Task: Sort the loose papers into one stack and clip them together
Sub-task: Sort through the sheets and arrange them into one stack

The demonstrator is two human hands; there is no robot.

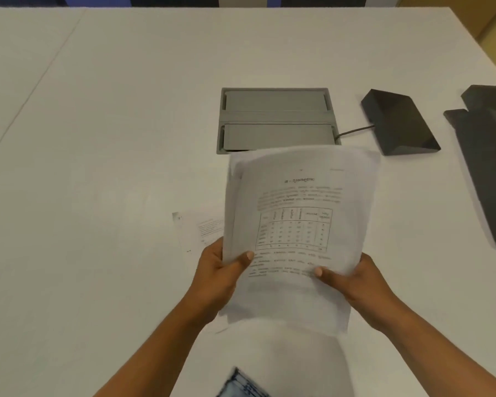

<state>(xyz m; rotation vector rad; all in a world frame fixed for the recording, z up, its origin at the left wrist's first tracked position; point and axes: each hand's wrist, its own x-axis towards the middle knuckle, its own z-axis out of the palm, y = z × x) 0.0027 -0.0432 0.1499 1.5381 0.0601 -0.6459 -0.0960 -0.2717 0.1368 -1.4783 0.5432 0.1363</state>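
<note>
On the left, a single loose sheet (201,227) is lying flat on the white table (98,138), partly hidden behind the left hand and the raised papers. It is not yet gathered in.

The left hand (218,270) is pinching the lower left edge of the held papers (295,233), thumb on the printed face, fingers out of sight behind. The papers are being held above the table in front of the person, between both hands and near the table's front edge. Their long axis is running away from the person, leaning slightly rightward at the far end. The heading is sitting at the far end and the print appears to be reading upside down to the wearer. Edges are not squared: a rear sheet is showing past the front one along the left and lower margins.

The right hand (355,285) is pinching the lower right edge in the same manner, thumb on top.

Judgement: the step in hand is squaring the bundle. To do it well, the grip should be loosening slightly while the short edge is tapped on the table, then the long edge, with the stray sheet added first.

Beyond, a grey cable hatch (275,118) is set in the table; right of it stand a dark wedge-shaped unit (398,124) and a dark panel (490,156). No clip is discernible.
</note>
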